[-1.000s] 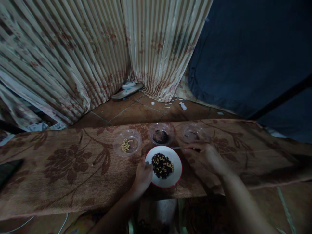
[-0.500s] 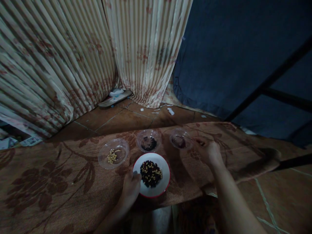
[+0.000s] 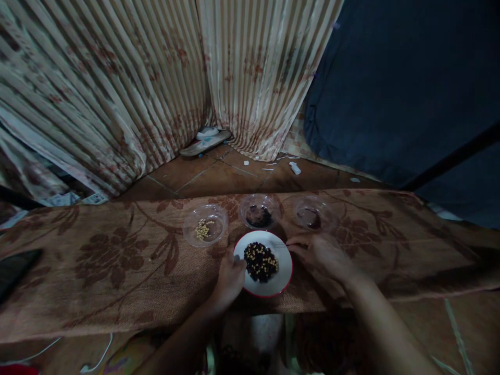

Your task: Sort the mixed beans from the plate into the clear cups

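Left hand (image 3: 231,275) is clamped on the rim of a white bowl (image 3: 284,270), mixed beans (image 3: 260,262) inside, close to the tabletop's (image 3: 156,299) near edge. Right hand (image 3: 318,253) is pinching thin tweezers (image 3: 280,244) over it, can't tell if the prongs touch. Three clear plastic bowls (image 3: 244,211) line the far edge.

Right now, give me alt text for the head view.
The left hand grips the edge of a red-rimmed white bowl of mixed dark and pale pieces, while the right hand holds a thin tool at its far right side. Beyond, on patterned cloth, are a left clear bowl with pale pieces, and a middle clear bowl and right clear bowl with dark contents.
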Tool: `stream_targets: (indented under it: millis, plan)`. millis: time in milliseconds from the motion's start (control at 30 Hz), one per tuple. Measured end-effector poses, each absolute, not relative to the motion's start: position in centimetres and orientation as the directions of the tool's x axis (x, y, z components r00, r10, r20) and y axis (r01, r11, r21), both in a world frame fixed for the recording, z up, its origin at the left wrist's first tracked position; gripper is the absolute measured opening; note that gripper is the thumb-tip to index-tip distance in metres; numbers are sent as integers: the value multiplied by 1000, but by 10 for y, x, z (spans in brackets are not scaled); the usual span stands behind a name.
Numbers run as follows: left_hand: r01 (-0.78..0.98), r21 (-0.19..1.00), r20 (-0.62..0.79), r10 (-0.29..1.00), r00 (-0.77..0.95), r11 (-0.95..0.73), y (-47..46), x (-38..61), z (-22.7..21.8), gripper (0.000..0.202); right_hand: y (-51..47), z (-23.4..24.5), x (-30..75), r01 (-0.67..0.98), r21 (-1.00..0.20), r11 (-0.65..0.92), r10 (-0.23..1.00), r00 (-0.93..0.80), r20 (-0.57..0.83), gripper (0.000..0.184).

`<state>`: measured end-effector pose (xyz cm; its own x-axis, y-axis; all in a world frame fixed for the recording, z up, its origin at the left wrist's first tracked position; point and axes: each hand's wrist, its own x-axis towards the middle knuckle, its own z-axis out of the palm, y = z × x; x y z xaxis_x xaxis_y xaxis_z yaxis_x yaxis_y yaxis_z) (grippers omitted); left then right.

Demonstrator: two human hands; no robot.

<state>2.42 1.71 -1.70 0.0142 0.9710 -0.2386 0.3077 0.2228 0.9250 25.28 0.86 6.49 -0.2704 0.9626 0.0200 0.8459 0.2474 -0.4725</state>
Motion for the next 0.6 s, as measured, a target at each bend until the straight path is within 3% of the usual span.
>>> stream_targets:
  millis: [600]
  plan:
    - [312,924,-231,973,-7,222,17,26,-10,41,12,55,247,903,-330,275,959,-282,29,24]
